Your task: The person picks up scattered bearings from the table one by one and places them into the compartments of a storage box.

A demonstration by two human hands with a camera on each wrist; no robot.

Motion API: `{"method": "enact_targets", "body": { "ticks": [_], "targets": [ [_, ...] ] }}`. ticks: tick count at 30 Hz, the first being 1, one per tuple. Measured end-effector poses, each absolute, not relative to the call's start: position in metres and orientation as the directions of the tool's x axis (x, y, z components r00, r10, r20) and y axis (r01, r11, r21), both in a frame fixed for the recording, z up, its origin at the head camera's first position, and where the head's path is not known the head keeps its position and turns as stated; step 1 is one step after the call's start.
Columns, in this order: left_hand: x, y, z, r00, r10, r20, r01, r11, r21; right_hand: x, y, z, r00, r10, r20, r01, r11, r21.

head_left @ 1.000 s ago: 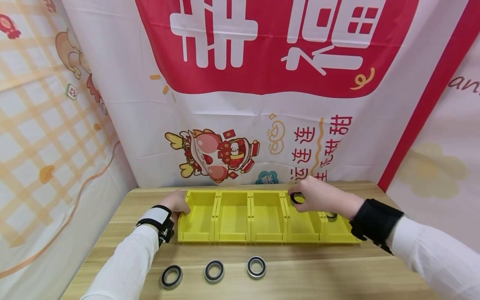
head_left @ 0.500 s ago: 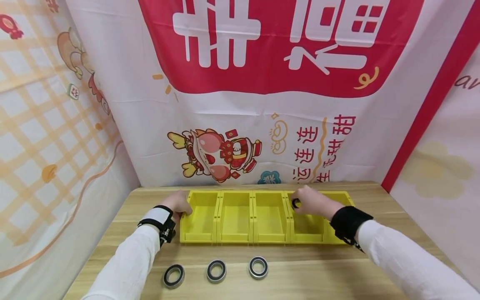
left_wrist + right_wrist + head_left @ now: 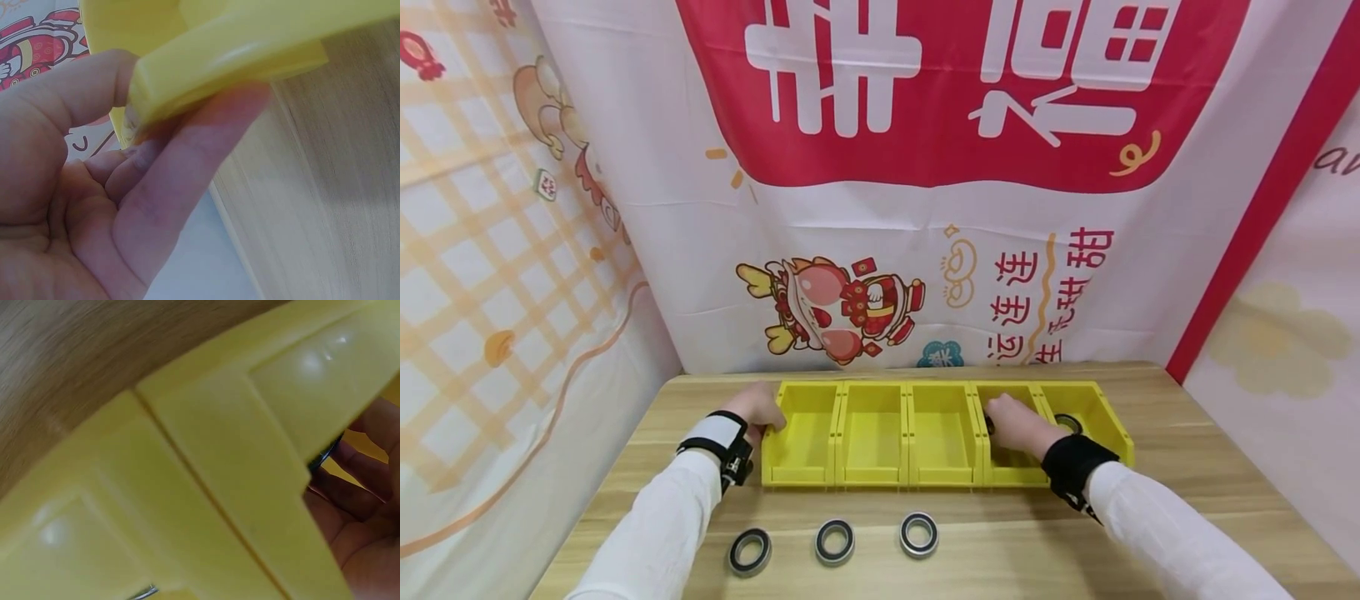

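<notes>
A row of joined yellow bins stands on the wooden table. At its left end my left hand grips the outer side wall, thumb on the inside and fingers beneath the rim in the left wrist view. My right hand is down inside the second bin from the right, holding a black-sealed ball bearing. Only a dark sliver of that bearing shows in the right wrist view; a bin wall and the fingers hide the rest. Another bearing lies in the rightmost bin, partly behind my wrist.
In front of the bins, three more bearings lie flat on the table: one at left, one in the middle and one at right. A printed cloth hangs right behind the table's back edge.
My right hand has gone down into the second bin from the right, taking the bearing with it. The bearing in the rightmost bin shows again beside my wrist. My left hand keeps its grip.
</notes>
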State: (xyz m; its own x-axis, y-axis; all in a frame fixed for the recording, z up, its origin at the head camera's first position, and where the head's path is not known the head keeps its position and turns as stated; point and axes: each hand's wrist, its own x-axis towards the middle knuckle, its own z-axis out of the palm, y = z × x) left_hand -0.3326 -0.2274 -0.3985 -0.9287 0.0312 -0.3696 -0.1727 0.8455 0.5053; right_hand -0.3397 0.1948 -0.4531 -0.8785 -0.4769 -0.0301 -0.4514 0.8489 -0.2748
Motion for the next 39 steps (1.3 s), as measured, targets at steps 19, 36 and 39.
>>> {"method": "enact_targets", "body": {
  "ticks": [19, 36, 39],
  "targets": [
    [-0.334, -0.226, -0.397, -0.913, 0.052, -0.405, -0.201, 0.806, 0.557, -0.320, 0.203, -0.391, -0.892, -0.447, 0.063, -0.446, 0.848, -0.286],
    [-0.332, -0.229, -0.396, -0.921, 0.040, -0.387, -0.195, 0.813, 0.549, -0.217, 0.156, -0.307, -0.675, -0.606, 0.421, -0.688, 0.723, -0.062],
    [-0.331, -0.228, -0.397, -0.923, 0.044, -0.381, -0.189, 0.813, 0.551, -0.201, 0.149, -0.323, -0.655, -0.638, 0.404, -0.710, 0.703, -0.040]
  ]
}}
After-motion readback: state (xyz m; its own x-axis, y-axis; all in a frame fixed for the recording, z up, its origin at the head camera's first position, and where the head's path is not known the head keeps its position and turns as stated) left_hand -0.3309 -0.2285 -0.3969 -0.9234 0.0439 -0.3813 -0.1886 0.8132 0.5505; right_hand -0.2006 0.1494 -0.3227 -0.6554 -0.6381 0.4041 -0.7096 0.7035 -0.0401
